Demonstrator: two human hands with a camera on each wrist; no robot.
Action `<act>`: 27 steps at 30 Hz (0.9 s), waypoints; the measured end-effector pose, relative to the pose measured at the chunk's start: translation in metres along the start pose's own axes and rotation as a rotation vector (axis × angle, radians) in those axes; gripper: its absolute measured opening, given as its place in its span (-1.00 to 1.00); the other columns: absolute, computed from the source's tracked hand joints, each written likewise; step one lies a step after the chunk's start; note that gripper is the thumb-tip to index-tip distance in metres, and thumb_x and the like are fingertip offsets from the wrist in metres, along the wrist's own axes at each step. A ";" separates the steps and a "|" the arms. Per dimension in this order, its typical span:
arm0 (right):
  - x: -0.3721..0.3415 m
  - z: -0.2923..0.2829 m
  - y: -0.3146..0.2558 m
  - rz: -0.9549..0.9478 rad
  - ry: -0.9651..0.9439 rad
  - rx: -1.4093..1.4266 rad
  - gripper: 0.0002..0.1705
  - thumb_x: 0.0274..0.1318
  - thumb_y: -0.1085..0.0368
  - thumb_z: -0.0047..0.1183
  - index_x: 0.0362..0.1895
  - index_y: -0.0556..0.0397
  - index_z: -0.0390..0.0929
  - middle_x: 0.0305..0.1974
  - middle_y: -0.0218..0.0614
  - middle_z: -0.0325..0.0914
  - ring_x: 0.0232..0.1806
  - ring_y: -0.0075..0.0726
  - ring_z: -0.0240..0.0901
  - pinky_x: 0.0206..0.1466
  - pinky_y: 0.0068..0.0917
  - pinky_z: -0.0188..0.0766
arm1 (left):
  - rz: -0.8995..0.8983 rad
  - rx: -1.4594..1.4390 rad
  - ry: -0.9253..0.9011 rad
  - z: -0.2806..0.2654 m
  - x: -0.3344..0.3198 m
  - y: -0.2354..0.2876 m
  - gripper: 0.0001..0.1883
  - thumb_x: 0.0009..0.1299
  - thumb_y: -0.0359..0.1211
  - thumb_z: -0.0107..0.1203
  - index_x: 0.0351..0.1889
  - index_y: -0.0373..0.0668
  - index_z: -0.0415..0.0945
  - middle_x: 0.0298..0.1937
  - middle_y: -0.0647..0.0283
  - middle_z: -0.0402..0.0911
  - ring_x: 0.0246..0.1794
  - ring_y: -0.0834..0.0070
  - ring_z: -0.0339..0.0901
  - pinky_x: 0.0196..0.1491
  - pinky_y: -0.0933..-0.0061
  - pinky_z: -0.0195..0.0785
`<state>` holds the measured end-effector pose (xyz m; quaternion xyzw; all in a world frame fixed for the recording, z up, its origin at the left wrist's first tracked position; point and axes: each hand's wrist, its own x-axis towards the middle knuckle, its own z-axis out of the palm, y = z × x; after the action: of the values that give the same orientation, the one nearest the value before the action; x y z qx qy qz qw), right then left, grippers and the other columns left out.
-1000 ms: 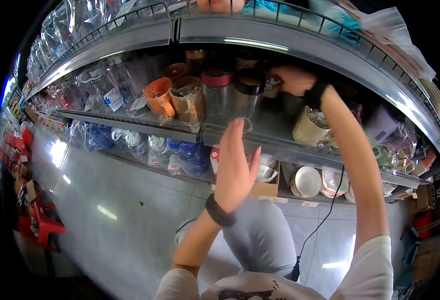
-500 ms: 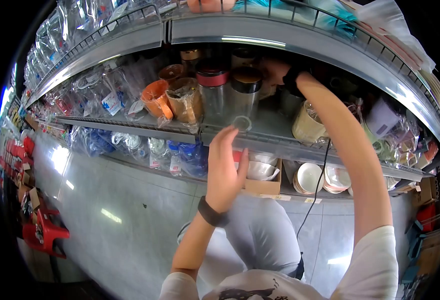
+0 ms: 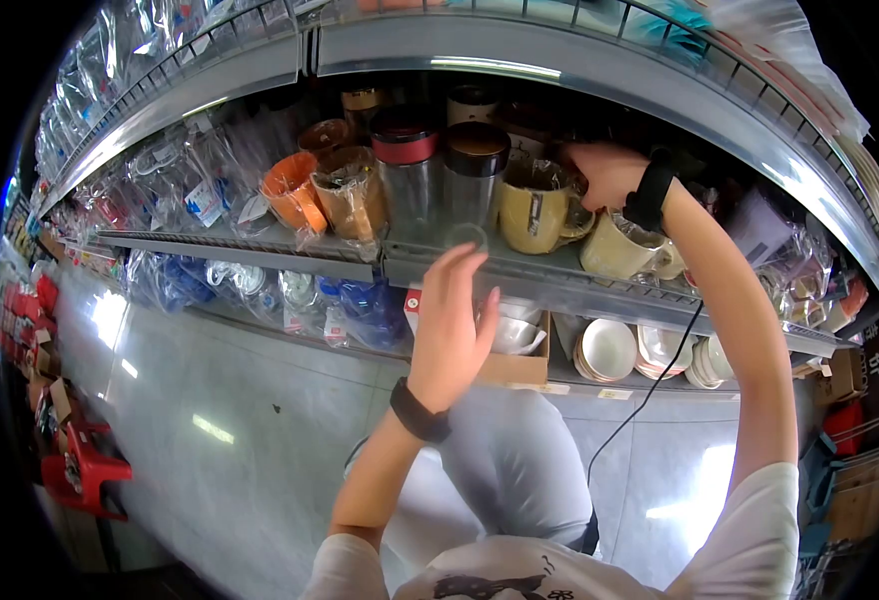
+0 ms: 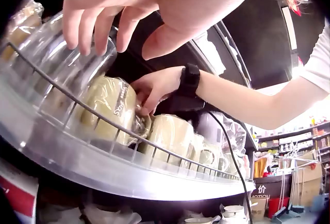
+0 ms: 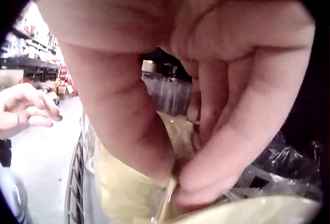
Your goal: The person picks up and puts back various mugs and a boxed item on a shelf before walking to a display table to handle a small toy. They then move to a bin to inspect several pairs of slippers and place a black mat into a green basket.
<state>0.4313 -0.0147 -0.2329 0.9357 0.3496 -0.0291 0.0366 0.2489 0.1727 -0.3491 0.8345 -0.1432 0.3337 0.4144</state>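
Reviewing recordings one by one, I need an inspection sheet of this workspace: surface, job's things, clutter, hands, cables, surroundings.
Surface: grey metal shelf, wire-railed at the front.
Job's things: glossy yellow mug in clear wrap, upright.
Clutter: clear cylindrical jar with dark lid to its left, cream mug to its right.
Grippers: right hand pinches the yellow mug at its handle side; left hand is open, holding nothing.
Cables: thin black cable hanging past the shelf's front.
Surroundings: smooth grey floor, red plastic stool, round white bowls below.
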 end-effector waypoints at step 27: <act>0.105 -0.001 0.008 0.083 0.279 -0.012 -0.46 -0.06 0.06 0.20 0.02 0.03 0.49 0.00 -0.15 0.51 0.03 -0.13 0.43 0.16 -0.29 0.28 | 0.107 0.256 -0.135 0.041 0.032 0.024 -0.42 0.24 -0.46 0.02 0.28 -0.11 0.22 0.35 0.15 0.20 0.26 0.02 0.17 0.26 0.14 0.11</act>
<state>0.5156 0.0476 -0.2395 0.9440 0.3127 0.1051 -0.0055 0.2783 0.1266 -0.3306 0.8922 -0.1715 0.3140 0.2757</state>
